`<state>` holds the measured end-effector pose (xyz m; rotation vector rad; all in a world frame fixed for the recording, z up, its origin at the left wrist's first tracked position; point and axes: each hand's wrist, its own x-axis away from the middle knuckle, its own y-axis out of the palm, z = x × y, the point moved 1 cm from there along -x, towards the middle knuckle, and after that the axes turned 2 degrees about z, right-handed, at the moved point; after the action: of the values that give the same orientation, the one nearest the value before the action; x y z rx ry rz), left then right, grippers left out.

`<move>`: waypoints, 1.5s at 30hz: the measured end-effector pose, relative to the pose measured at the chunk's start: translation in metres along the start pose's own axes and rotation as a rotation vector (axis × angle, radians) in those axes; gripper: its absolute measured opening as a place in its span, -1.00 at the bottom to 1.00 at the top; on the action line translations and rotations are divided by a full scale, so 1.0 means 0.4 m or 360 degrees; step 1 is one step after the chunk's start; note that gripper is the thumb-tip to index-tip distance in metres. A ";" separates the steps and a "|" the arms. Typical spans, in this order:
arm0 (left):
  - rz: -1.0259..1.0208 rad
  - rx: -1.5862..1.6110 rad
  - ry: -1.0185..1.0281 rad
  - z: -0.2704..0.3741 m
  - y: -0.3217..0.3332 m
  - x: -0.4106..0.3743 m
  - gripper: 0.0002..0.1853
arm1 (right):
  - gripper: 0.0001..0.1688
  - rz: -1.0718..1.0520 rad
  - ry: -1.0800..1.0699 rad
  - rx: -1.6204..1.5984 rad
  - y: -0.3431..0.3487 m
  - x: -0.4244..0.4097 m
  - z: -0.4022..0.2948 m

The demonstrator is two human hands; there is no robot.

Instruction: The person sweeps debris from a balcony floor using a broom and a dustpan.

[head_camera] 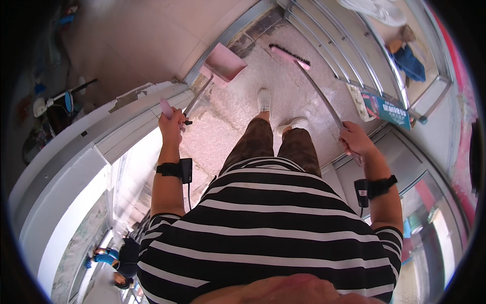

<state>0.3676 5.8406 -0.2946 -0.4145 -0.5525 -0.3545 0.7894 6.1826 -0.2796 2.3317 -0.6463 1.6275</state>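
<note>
My left hand [172, 123] grips the upper end of a long-handled pink dustpan [224, 62]. Its pan rests on the floor near the wall, with a comb-like toothed edge at the handle side. In my right hand [355, 138] is the metal pole of a broom [283, 55]. The broom's pink head with dark bristles lies on the floor ahead, to the right of the dustpan and apart from it. Between the two tools are my feet in light shoes [264, 100]. I cannot make out any debris inside the pan.
A metal tube rack [334, 41] stands at the right, with a white shoe [376, 11] and a blue cloth item [409, 62] on it. Below it is a green printed box [387, 110]. A metal-framed cabinet [379, 148] is by my right arm. Another person [123, 258] is behind at left.
</note>
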 end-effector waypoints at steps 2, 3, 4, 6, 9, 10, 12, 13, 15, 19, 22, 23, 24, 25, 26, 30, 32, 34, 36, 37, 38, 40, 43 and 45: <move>0.0064 0.0078 0.0007 -0.035 -0.039 0.004 -0.83 | -0.83 0.0090 -0.0055 0.0061 0.044 -0.023 -0.096; 0.0095 0.0126 0.0018 -0.054 -0.052 0.003 -0.83 | -0.82 0.0089 -0.0099 0.0031 0.054 -0.073 -0.138; 0.0099 0.0100 -0.0035 -0.064 -0.069 0.005 -0.83 | -0.79 0.0081 -0.0130 -0.0013 0.069 -0.140 -0.168; 0.0120 0.0115 -0.0063 -0.098 -0.113 0.013 -0.84 | -0.77 0.0101 -0.0135 -0.0241 0.143 -0.237 -0.281; 0.0167 0.0279 -0.0039 -0.157 -0.147 0.031 -0.85 | -0.84 0.0107 0.0083 -0.1098 0.288 -0.358 -0.450; 0.0175 0.0276 -0.0098 -0.149 -0.142 0.047 -0.85 | -0.89 0.0149 0.0082 -0.1235 0.332 -0.418 -0.486; 0.0212 0.0299 -0.0167 -0.155 -0.159 0.106 -0.85 | -0.93 0.0328 -0.0016 -0.1522 0.437 -0.445 -0.593; 0.0223 0.0342 -0.0161 -0.173 -0.166 0.129 -0.85 | -0.93 0.0318 0.0003 -0.1631 0.472 -0.472 -0.632; 0.0334 0.0317 -0.0251 -0.181 -0.162 0.182 -0.88 | -0.93 0.0339 0.0012 -0.1830 0.518 -0.527 -0.702; 0.0415 0.0389 -0.0355 -0.196 -0.162 0.283 -0.89 | -0.90 0.0371 0.0067 -0.1893 0.540 -0.625 -0.794; 0.0509 0.0498 -0.0414 -0.209 -0.149 0.350 -0.90 | -0.91 0.0028 0.0255 -0.1197 0.536 -0.715 -0.788; 0.0525 0.0521 -0.0417 -0.213 -0.142 0.365 -0.90 | -0.90 -0.0133 0.0327 -0.0876 0.528 -0.754 -0.761; 0.0542 0.0545 -0.0412 -0.214 -0.137 0.371 -0.90 | -0.89 -0.0154 0.0471 -0.0781 0.523 -0.807 -0.724; 0.0560 0.0571 -0.0412 -0.221 -0.134 0.382 -0.91 | -0.75 0.0084 0.0352 -0.0410 0.524 -0.808 -0.676; 0.0535 0.0602 -0.0412 -0.235 -0.139 0.380 -0.91 | -0.91 0.0113 0.0080 -0.0257 0.467 -0.895 -0.552; 0.0652 0.0544 -0.0473 -0.257 -0.130 0.371 -0.90 | -0.68 0.0037 0.0191 0.0407 0.350 -0.586 -0.516; 0.0599 0.0425 -0.0523 -0.258 -0.151 0.348 -0.91 | -0.50 0.0172 0.0141 0.0111 0.269 -0.493 -0.497; 0.0542 0.0411 -0.0464 -0.271 -0.181 0.331 -0.91 | -0.49 0.0252 0.0105 0.0113 0.225 -0.450 -0.449; 0.0478 0.0472 -0.0388 -0.275 -0.203 0.321 -0.91 | -0.55 0.0336 0.0062 0.0048 0.234 -0.444 -0.429; 0.0485 0.0490 -0.0380 -0.271 -0.208 0.320 -0.91 | -0.58 0.0327 0.0042 -0.0024 0.247 -0.466 -0.433; 0.0494 0.0508 -0.0372 -0.270 -0.214 0.322 -0.91 | -0.61 0.0317 0.0022 -0.0097 0.262 -0.494 -0.440; 0.0479 0.0532 -0.0367 -0.269 -0.226 0.318 -0.91 | -0.71 0.0117 -0.0008 -0.0057 0.305 -0.593 -0.459; 0.0450 0.0477 -0.0331 -0.276 -0.243 0.316 -0.91 | -0.80 0.0116 0.0003 0.0166 0.496 -0.653 -0.449; 0.0414 0.0462 -0.0302 -0.277 -0.253 0.309 -0.90 | -0.92 0.0013 0.0102 0.0635 0.567 -0.623 -0.416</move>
<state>0.4697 5.6759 -0.2815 -0.2357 -0.7148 0.0170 0.4717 6.1101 -0.4664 2.5260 -0.3409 1.9781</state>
